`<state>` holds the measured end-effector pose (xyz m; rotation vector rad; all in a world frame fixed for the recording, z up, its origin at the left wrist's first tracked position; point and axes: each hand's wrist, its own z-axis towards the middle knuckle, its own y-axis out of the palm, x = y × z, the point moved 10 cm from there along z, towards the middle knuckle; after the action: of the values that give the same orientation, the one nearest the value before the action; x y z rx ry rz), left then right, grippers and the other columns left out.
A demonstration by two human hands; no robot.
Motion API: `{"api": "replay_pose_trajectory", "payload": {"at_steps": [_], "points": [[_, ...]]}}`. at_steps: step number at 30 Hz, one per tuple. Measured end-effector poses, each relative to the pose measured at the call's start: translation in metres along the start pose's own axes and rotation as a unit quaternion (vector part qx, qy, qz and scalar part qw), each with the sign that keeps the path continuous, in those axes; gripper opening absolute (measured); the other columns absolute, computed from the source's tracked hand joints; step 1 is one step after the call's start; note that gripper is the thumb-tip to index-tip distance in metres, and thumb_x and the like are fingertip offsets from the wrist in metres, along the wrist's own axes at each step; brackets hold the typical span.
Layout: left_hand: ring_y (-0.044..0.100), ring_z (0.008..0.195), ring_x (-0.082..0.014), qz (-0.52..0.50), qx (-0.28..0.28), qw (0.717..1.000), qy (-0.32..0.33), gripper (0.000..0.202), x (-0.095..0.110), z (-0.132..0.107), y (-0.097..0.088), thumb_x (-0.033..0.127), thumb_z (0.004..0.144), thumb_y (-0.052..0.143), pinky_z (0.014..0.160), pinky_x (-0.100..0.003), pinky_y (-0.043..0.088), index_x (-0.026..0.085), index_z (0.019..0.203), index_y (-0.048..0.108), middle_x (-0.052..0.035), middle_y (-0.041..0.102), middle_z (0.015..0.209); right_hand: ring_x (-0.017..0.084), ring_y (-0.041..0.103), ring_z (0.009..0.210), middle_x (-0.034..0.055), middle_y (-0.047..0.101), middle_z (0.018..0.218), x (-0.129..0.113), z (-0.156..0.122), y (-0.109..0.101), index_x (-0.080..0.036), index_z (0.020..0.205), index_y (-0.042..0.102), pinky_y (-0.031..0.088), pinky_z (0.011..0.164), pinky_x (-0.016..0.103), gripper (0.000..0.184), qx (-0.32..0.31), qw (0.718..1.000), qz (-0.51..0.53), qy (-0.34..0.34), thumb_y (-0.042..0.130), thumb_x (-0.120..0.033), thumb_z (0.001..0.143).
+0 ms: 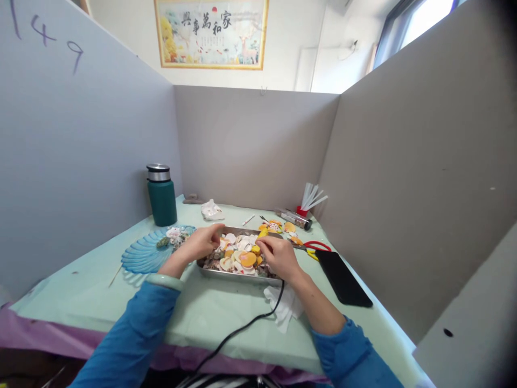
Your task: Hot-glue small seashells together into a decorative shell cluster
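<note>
A shallow metal tray (242, 278) in front of me is heaped with shells (236, 258) in white, orange and brown. My left hand (205, 241) is over the tray's left end, fingers curled together; anything between them is too small to make out. At the right end, my right hand (278, 256) has thumb and fingers pinched just above the shells. A yellow object (263, 233) shows right beside its fingertips, its kind unclear, and I cannot tell whether they grip it. A black cable (250, 322) runs from below this hand over the table's front edge.
To the left are a blue scalloped plate (141, 250) with shell pieces and a green bottle (161, 199). Scissors (315, 248), a black phone (341, 277) and a crumpled tissue (286, 307) lie right. White sticks (311, 196) stand behind. Grey partitions (258, 145) enclose the table.
</note>
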<state>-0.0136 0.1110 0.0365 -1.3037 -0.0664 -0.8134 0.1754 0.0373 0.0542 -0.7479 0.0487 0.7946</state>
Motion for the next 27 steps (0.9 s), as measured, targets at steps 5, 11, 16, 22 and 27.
{"api": "replay_pose_trajectory", "payload": {"at_steps": [5,11,16,22,27], "points": [[0.062,0.07,-0.0154,-0.301,0.036,0.952,-0.052,0.067,-0.001,-0.004,-0.005,0.022,0.067,0.063,0.066,-0.028,0.047,0.013,0.13,0.041,-0.0032,0.066,0.079,0.016,0.065,0.073,0.0025,0.072,0.082,-0.009,0.0,0.003,-0.022,0.087,0.069,0.045,0.067,0.025,0.018,-0.015,0.999,0.024,-0.015,0.051,-0.025,0.09],[0.063,0.073,-0.0142,-0.532,-0.025,0.847,0.009,0.075,0.047,-0.01,0.01,0.019,0.066,0.071,0.072,-0.029,0.047,0.015,0.133,0.037,-0.0026,0.066,0.081,0.016,0.064,0.073,0.0032,0.072,0.085,-0.023,-0.002,0.005,-0.021,0.089,0.069,0.046,0.068,0.025,0.017,-0.046,0.995,0.074,-0.039,0.055,-0.03,0.089],[0.062,0.07,-0.0122,-0.611,-0.039,0.79,0.007,0.074,0.064,-0.007,0.029,0.015,0.066,0.074,0.07,-0.026,0.047,0.014,0.131,0.038,-0.0023,0.066,0.081,0.013,0.059,0.061,0.0009,0.069,0.074,-0.027,-0.003,0.006,-0.021,0.086,0.069,0.043,0.062,0.023,0.017,-0.051,0.995,0.074,-0.046,0.058,-0.034,0.087],[0.063,0.069,-0.0123,-0.613,-0.025,0.789,-0.022,0.075,0.059,-0.006,0.044,0.016,0.064,0.076,0.071,-0.028,0.05,0.014,0.13,0.041,-0.0032,0.068,0.082,0.013,0.06,0.067,0.0017,0.068,0.076,-0.02,-0.002,0.003,-0.018,0.085,0.067,0.042,0.064,0.023,0.022,-0.038,0.995,0.089,-0.028,0.048,-0.026,0.092],[0.063,0.067,-0.0121,-0.604,0.021,0.796,-0.017,0.075,0.051,-0.005,0.038,0.019,0.063,0.077,0.069,-0.027,0.05,0.016,0.129,0.042,-0.0029,0.068,0.083,0.013,0.057,0.065,0.0016,0.067,0.074,-0.02,-0.002,0.005,-0.018,0.086,0.067,0.041,0.063,0.023,0.023,-0.047,0.993,0.105,-0.026,0.049,-0.03,0.092]]}}
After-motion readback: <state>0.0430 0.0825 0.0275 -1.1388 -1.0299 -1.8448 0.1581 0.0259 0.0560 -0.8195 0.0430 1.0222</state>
